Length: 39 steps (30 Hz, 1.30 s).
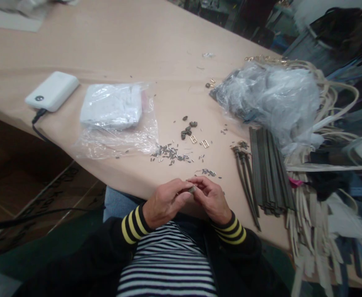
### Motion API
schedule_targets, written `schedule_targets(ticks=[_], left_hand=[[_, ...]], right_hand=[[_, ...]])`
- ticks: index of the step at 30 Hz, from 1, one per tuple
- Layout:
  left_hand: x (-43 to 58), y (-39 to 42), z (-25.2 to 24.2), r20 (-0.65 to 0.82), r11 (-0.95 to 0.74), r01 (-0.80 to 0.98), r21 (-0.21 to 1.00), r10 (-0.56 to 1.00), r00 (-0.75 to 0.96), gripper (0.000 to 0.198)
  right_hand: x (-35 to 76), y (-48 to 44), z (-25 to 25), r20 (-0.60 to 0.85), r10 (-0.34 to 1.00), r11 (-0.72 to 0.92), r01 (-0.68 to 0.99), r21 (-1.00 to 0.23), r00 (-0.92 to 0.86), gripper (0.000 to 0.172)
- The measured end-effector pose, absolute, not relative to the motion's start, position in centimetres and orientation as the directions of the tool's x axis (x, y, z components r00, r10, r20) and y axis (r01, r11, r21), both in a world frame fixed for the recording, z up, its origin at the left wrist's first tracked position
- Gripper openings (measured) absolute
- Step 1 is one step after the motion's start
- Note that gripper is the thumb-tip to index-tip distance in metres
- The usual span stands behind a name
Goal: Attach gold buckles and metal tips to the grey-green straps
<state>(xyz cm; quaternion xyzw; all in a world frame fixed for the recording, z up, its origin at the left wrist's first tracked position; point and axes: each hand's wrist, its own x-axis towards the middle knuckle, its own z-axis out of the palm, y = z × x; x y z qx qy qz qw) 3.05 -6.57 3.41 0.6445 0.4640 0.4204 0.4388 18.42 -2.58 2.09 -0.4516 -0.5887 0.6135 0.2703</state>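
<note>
My left hand (165, 202) and my right hand (210, 198) meet at the near edge of the table (113, 45), just above my striped top. Both pinch one small dark piece (192, 189) between their fingertips; what it is I cannot make out. Just beyond the hands lie scattered tiny dark bits (171, 152), a few dark small parts (187, 130) and two gold buckles (199, 141). To the right of my right hand lies a bundle of dark straps (264, 169).
A white power bank (52, 90) with a black cable sits at the left edge. Beside it lies a clear plastic bag with a white packet (113, 109). A large crumpled plastic bag (270, 97) and pale straps (311, 222) fill the right side.
</note>
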Motion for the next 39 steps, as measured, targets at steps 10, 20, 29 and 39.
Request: schedule_targets(ticks=[10, 20, 29, 39], left_hand=[[1.9, -6.0, 4.4, -0.290, 0.368, -0.156, 0.917, 0.881, 0.374, 0.023], [1.3, -5.8, 4.7, -0.382, 0.498, -0.143, 0.856, 0.793, 0.474, 0.019], [0.7, -5.4, 4.0, -0.438, 0.516, -0.081, 0.853, 0.791, 0.427, 0.014], [1.7, -6.0, 3.1, -0.423, 0.454, -0.090, 0.886, 0.873, 0.242, 0.012]], right_hand=[[18.9, -2.2, 2.6, -0.133, 0.801, -0.005, 0.215, -0.977, -0.584, 0.009], [18.9, -2.3, 2.4, -0.160, 0.788, 0.012, 0.274, -0.962, -0.595, 0.010], [18.4, -3.0, 2.3, -0.135, 0.810, 0.087, 0.346, -0.934, -0.570, 0.010], [18.7, -2.7, 2.3, -0.130, 0.825, 0.107, 0.378, -0.920, -0.550, 0.012]])
